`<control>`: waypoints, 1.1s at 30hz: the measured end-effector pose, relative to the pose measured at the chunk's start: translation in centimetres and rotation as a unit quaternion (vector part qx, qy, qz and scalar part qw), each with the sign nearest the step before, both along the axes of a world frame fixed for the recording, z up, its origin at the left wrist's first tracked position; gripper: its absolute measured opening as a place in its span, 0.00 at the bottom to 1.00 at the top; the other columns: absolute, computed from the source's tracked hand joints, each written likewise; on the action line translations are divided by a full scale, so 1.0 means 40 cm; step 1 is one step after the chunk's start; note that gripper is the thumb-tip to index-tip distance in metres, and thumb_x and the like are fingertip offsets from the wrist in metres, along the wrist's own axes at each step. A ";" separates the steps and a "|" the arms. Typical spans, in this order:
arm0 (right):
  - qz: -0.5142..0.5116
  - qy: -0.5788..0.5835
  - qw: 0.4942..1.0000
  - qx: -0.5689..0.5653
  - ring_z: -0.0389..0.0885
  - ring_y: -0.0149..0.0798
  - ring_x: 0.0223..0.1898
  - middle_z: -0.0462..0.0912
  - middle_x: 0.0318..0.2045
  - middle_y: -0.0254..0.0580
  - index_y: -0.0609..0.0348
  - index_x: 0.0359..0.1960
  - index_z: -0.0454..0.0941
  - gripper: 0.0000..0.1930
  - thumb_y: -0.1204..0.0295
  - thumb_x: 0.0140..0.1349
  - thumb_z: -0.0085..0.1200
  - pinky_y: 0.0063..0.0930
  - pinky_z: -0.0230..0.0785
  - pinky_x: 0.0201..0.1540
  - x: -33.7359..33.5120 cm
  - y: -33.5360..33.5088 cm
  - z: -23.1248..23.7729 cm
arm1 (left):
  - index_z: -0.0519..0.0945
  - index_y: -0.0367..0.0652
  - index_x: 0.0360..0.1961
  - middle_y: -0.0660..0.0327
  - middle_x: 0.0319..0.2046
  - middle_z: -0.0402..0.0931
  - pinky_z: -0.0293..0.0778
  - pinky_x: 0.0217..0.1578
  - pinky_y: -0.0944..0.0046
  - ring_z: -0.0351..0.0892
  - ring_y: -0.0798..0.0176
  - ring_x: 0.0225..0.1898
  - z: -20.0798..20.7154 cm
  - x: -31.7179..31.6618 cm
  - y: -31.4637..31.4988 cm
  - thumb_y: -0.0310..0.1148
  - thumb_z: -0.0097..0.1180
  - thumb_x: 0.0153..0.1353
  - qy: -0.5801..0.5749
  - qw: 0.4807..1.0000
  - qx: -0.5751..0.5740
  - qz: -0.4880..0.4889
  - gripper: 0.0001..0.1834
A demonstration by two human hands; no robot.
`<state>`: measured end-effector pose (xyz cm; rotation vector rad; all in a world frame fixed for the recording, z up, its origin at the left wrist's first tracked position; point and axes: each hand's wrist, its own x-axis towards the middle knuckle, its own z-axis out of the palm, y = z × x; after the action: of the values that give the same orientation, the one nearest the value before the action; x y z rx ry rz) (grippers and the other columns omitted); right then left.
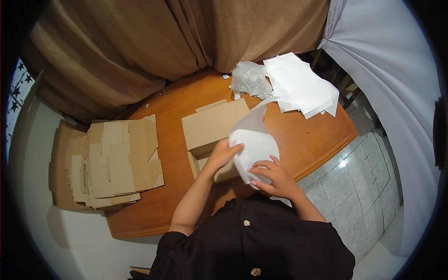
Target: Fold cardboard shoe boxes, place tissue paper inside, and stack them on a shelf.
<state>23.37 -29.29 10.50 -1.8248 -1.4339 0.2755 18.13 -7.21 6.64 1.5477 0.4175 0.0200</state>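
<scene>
My left hand (224,153) grips the left edge of a thin white sheet of paper (252,142), its thumb lying on top. Bent fingers of my right hand (276,178) hold the sheet's lower right part. The paper curves between both hands, and its upper end stands up, bent and partly see-through. Behind and below it is a brown cardboard box (215,122) on the table, its lid raised. My left forearm and the paper cover part of the box's inside.
Flattened cardboard boxes (114,158) lie stacked at the left of the wooden table (170,140). At the far right are a pile of white paper sheets (298,84) and a crumpled translucent plastic bag (249,78). Brown curtains (126,51) hang behind; a tiled floor (359,172) lies right.
</scene>
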 end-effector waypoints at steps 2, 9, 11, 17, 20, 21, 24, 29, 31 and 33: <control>-0.046 -0.002 0.999 -0.006 0.71 0.42 0.51 0.75 0.47 0.40 0.50 0.45 0.76 0.15 0.61 0.57 0.54 0.56 0.51 0.58 0.006 0.018 -0.041 | 0.78 0.32 0.37 0.62 0.31 0.78 0.71 0.33 0.69 0.75 0.70 0.31 -0.020 -0.050 0.041 0.32 0.54 0.57 0.000 0.996 -0.007 0.088 0.13; -0.126 -0.067 0.979 -0.147 0.55 0.50 0.65 0.64 0.59 0.49 0.51 0.56 0.68 0.25 0.53 0.61 0.46 0.67 0.39 0.60 0.005 0.073 -0.178 | 0.77 0.30 0.37 0.59 0.32 0.78 0.71 0.34 0.68 0.76 0.68 0.31 -0.108 -0.172 0.118 0.34 0.51 0.60 0.074 0.975 0.051 0.205 0.14; -0.124 -0.076 0.976 -0.161 0.53 0.51 0.65 0.63 0.60 0.49 0.51 0.57 0.66 0.26 0.52 0.61 0.45 0.68 0.38 0.60 0.000 0.084 -0.187 | 0.74 0.30 0.43 0.57 0.35 0.77 0.71 0.38 0.68 0.75 0.67 0.36 -0.137 -0.190 0.115 0.32 0.46 0.63 0.040 0.980 0.051 0.186 0.15; -0.179 0.021 0.977 -0.111 0.57 0.52 0.63 0.66 0.57 0.48 0.55 0.56 0.65 0.25 0.56 0.60 0.48 0.69 0.34 0.60 0.011 0.093 -0.181 | 0.64 0.33 0.55 0.52 0.47 0.72 0.71 0.48 0.61 0.73 0.61 0.47 -0.151 -0.204 0.079 0.34 0.39 0.68 -0.011 0.936 -0.209 0.284 0.19; -0.211 0.027 0.973 -0.087 0.59 0.51 0.61 0.67 0.56 0.46 0.55 0.54 0.66 0.22 0.61 0.59 0.49 0.67 0.32 0.61 0.016 0.085 -0.190 | 0.63 0.34 0.56 0.52 0.49 0.70 0.70 0.50 0.60 0.73 0.59 0.49 -0.133 -0.224 0.065 0.37 0.40 0.68 -0.020 0.903 -0.311 0.295 0.21; -0.228 0.032 0.970 -0.073 0.59 0.51 0.61 0.68 0.55 0.46 0.55 0.54 0.67 0.22 0.62 0.59 0.49 0.66 0.32 0.61 0.019 0.084 -0.183 | 0.63 0.34 0.56 0.52 0.49 0.70 0.70 0.50 0.60 0.73 0.59 0.49 -0.123 -0.225 0.057 0.37 0.40 0.68 -0.019 0.903 -0.312 0.296 0.21; -0.251 0.021 0.966 -0.052 0.58 0.50 0.60 0.68 0.52 0.45 0.54 0.51 0.69 0.20 0.62 0.58 0.50 0.66 0.33 0.61 0.026 0.077 -0.197 | 0.57 0.32 0.59 0.49 0.55 0.64 0.63 0.56 0.55 0.65 0.54 0.57 -0.102 -0.224 0.034 0.36 0.40 0.67 0.013 0.910 -0.263 0.320 0.24; -0.258 0.030 0.965 -0.044 0.58 0.50 0.60 0.68 0.52 0.45 0.53 0.48 0.72 0.17 0.63 0.58 0.50 0.66 0.34 0.60 0.037 0.063 -0.204 | 0.52 0.43 0.66 0.45 0.65 0.46 0.40 0.64 0.46 0.40 0.41 0.67 -0.010 -0.214 0.015 0.37 0.42 0.65 -0.062 0.842 0.455 0.282 0.29; -0.253 0.057 0.965 -0.023 0.57 0.50 0.60 0.67 0.52 0.44 0.53 0.48 0.72 0.19 0.61 0.56 0.52 0.67 0.32 0.60 0.045 0.054 -0.223 | 0.53 0.47 0.66 0.46 0.66 0.45 0.40 0.64 0.44 0.40 0.41 0.67 0.050 -0.184 0.052 0.39 0.41 0.65 -0.040 0.841 0.523 0.135 0.29; -0.229 0.049 0.972 -0.030 0.55 0.50 0.61 0.67 0.53 0.43 0.50 0.49 0.72 0.21 0.60 0.53 0.55 0.68 0.31 0.60 0.043 0.054 -0.209 | 0.53 0.50 0.66 0.47 0.66 0.44 0.41 0.63 0.41 0.41 0.42 0.68 0.065 -0.141 0.094 0.41 0.41 0.65 -0.014 0.816 0.578 -0.009 0.29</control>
<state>25.08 -27.11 2.14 -2.0976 -0.9112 0.1707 12.49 -3.46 9.23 2.7560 0.3720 0.3379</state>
